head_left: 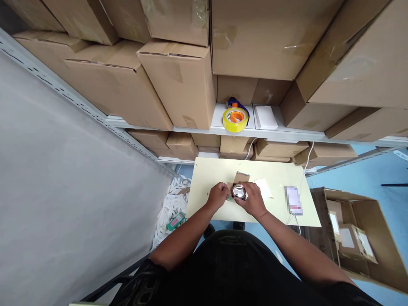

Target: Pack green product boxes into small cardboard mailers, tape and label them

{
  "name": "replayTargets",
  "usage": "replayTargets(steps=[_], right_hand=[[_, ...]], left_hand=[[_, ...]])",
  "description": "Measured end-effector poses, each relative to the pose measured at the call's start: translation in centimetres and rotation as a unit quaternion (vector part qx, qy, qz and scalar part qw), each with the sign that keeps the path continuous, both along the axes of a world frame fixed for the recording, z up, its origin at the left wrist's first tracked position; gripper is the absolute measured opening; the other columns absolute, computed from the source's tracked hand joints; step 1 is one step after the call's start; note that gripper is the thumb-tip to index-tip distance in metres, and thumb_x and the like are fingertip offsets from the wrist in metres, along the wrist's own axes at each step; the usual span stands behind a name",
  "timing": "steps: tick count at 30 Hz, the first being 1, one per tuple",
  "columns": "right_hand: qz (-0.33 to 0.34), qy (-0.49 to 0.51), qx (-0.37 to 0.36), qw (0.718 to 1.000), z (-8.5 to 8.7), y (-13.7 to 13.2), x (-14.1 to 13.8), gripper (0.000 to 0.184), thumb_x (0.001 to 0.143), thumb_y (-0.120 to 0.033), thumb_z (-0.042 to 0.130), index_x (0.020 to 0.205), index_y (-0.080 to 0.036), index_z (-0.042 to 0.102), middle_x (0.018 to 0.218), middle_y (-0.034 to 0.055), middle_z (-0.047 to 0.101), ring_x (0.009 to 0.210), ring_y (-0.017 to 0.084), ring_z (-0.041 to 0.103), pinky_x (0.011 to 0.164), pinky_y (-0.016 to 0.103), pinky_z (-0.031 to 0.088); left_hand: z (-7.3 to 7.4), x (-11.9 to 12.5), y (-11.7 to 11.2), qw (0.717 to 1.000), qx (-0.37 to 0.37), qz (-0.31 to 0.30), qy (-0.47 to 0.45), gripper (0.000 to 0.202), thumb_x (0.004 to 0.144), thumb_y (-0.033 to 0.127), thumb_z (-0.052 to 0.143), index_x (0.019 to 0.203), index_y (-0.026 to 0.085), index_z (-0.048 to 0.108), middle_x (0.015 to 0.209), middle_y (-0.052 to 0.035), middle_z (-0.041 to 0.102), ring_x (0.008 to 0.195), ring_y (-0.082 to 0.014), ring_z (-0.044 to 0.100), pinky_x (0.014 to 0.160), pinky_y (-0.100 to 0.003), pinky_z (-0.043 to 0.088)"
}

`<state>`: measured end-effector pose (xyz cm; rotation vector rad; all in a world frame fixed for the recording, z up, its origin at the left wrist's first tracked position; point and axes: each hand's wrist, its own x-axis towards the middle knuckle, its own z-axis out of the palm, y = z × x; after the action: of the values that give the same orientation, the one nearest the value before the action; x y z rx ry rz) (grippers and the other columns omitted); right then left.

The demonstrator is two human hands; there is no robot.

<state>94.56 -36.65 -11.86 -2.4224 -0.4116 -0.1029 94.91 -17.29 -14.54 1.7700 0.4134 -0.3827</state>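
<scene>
On the pale yellow table (210, 170), a round object with a shiny, mirror-like top and a dark rim (239, 191) sits by a small open cardboard box (241, 177). My right hand (254, 199) curves around the round object from the right, thumb and fingers against its edge. At the box's left flap is my left hand (218, 194), fingers pinched together; what they hold is too small to make out. A greenish bit shows just below those fingertips. A white sheet of paper (263, 188) lies just right of my right hand.
A blurred-out phone-like device (293, 200) with a white cable lies on the table's right. Yellow tape on a dispenser (235, 120) and white cards (265, 117) sit on the shelf above, among cardboard boxes (178, 85). An open carton (366, 238) stands right; white scraps (168, 208) lie left.
</scene>
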Motion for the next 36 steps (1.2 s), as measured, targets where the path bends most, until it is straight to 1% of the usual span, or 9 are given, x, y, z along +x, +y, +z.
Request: replayTargets(steps=[5,8,12,16,19,22,28,32,36], right_hand=[[0.008,-0.004,-0.070,0.998,-1.5,-0.3,-0.8,0.065,0.084,-0.044,0.073,0.142,-0.020,0.059,0.125,0.0172,0.065,0.121,0.039,0.056,0.108,0.059,0.040],[0.023,0.006,-0.062,0.998,-1.5,-0.9,-1.4,0.066,0.088,-0.049,0.068,0.147,-0.022,0.054,0.140,0.0179,0.057,0.133,0.041,0.048,0.113,0.061,0.035],[-0.050,0.083,0.064,0.993,-2.1,-2.3,-2.5,0.068,0.095,-0.048,0.059,0.155,-0.024,0.038,0.150,0.0179,0.047,0.129,0.035,0.055,0.106,0.056,0.047],[-0.077,0.212,0.187,0.956,-3.7,-3.1,-3.3,0.054,0.094,-0.041,0.056,0.145,-0.025,0.044,0.135,0.0123,0.059,0.104,0.025,0.067,0.088,0.046,0.057],[-0.060,0.220,0.191,0.955,-4.4,-2.8,-3.2,0.059,0.089,-0.038,0.062,0.144,-0.026,0.046,0.135,0.0108,0.058,0.105,0.025,0.065,0.086,0.043,0.058],[-0.047,0.196,0.156,0.967,-4.5,-2.3,-2.6,0.077,0.084,-0.040,0.070,0.152,-0.027,0.038,0.137,0.0122,0.055,0.104,0.025,0.063,0.086,0.045,0.058],[-0.059,0.188,0.129,0.972,-4.9,-1.9,-1.3,0.084,0.082,-0.038,0.069,0.157,-0.027,0.032,0.140,0.0139,0.050,0.096,0.023,0.063,0.083,0.044,0.058],[-0.050,0.189,0.132,0.972,-5.0,-1.9,-1.2,0.083,0.082,-0.036,0.070,0.156,-0.028,0.034,0.137,0.0126,0.052,0.095,0.023,0.063,0.084,0.044,0.059],[-0.050,0.193,0.133,0.971,-5.1,-1.9,-1.3,0.082,0.082,-0.034,0.070,0.156,-0.027,0.034,0.136,0.0128,0.053,0.096,0.023,0.064,0.085,0.044,0.059]], left_hand=[[-0.3,-0.5,-0.4,0.999,-0.035,0.013,0.000,0.008,0.087,0.023,0.058,0.093,0.021,0.063,0.082,0.0000,0.070,0.066,-0.0147,0.070,0.061,-0.026,0.053],[0.2,-0.8,-0.3,0.999,-0.043,0.010,0.007,0.008,0.088,0.025,0.057,0.092,0.021,0.062,0.081,0.0005,0.069,0.065,-0.0142,0.067,0.062,-0.026,0.053],[1.2,-1.4,-0.2,0.994,-0.044,-0.071,-0.071,0.015,0.093,0.031,0.052,0.093,0.021,0.063,0.084,-0.0001,0.066,0.075,-0.0152,0.066,0.073,-0.029,0.054],[1.1,-1.5,-0.8,0.975,0.017,-0.135,-0.177,0.017,0.088,0.028,0.060,0.101,0.021,0.067,0.108,-0.0055,0.063,0.094,-0.0182,0.062,0.088,-0.033,0.052],[0.6,-0.5,-1.4,0.986,0.041,-0.101,-0.128,0.059,0.072,0.021,0.074,0.129,0.020,0.059,0.127,-0.0094,0.057,0.094,-0.0189,0.060,0.088,-0.035,0.052],[0.9,1.4,-1.5,0.984,0.010,-0.141,-0.108,0.089,0.063,0.017,0.081,0.146,0.021,0.048,0.138,-0.0122,0.053,0.100,-0.0222,0.060,0.088,-0.038,0.054],[2.3,2.3,0.4,0.926,0.018,-0.263,-0.272,0.046,0.077,0.018,0.078,0.122,0.022,0.069,0.131,-0.0096,0.059,0.118,-0.0246,0.060,0.101,-0.039,0.053],[1.5,0.6,1.1,0.890,0.109,-0.284,-0.340,0.018,0.087,0.021,0.074,0.105,0.022,0.074,0.121,-0.0076,0.066,0.116,-0.0231,0.061,0.107,-0.041,0.051],[0.7,-0.1,0.7,0.860,0.187,-0.292,-0.374,0.014,0.096,0.022,0.065,0.106,0.021,0.074,0.117,-0.0075,0.069,0.111,-0.0227,0.062,0.101,-0.041,0.054]])
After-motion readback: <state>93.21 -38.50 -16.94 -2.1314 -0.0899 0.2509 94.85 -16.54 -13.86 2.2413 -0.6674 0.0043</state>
